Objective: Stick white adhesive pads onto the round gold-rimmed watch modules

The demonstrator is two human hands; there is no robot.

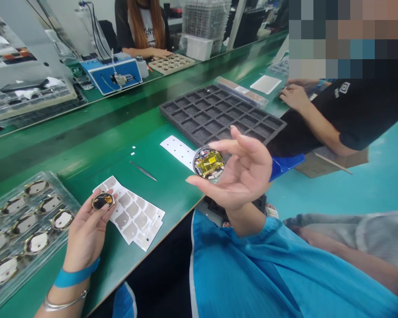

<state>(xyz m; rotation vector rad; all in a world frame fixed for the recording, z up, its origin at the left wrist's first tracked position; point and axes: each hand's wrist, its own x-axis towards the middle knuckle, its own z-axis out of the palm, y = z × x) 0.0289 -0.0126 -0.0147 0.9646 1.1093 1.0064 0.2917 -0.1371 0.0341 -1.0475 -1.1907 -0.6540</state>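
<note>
Evidently, the round case (209,163) sits near the middle of the view, pinched by its rim between the right hand's (243,172) thumb and index finger, the other fingers loosely curled. Its dark circular rim encloses small components under glossy yellow film. Between its eight and nine o'clock, the left hand (86,227) grips a smooth dark disc (101,202), gold-edged, with an orange-gold patch. From that disc, thin white sheets (147,242) bearing flat grey, curved-edged pieces fan out between three and four o'clock; at eight lies a shiny clear plastic tray (63,183) of gold-rimmed round parts with white inserts.

From the case, slim metal tweezers (143,171) lie at nine o'clock on the smooth green tabletop (96,159), and a flat white strip (177,149) dotted with dark squares at ten. A grainy black foam tray (177,128) with square pockets spreads towards one. Farther off, a blue boxy machine (99,77) stands at ten.
</note>
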